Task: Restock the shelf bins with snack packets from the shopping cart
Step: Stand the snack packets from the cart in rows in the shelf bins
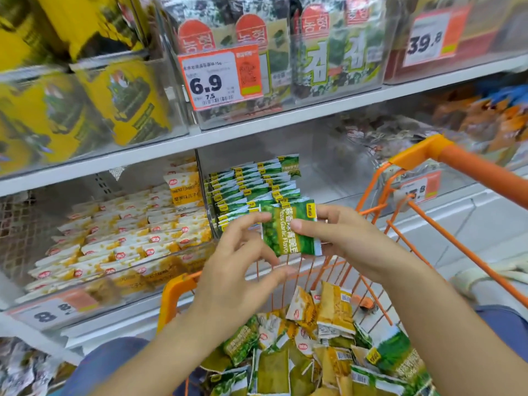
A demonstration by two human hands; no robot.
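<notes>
My right hand pinches a small stack of green pea snack packets, held upright above the cart, just in front of the bin. My left hand is beside it with fingers spread; its fingertips touch the stack's left edge. Behind them a clear shelf bin holds rows of the same green packets. To its left another clear bin is filled with yellow and white packets. The orange shopping cart below holds a loose pile of green and yellow packets.
The upper shelf carries bins of seaweed packs and yellow packs, with a 6.9 price tag. The cart handle rises at right. A bin of mixed dark packets sits right of the green one.
</notes>
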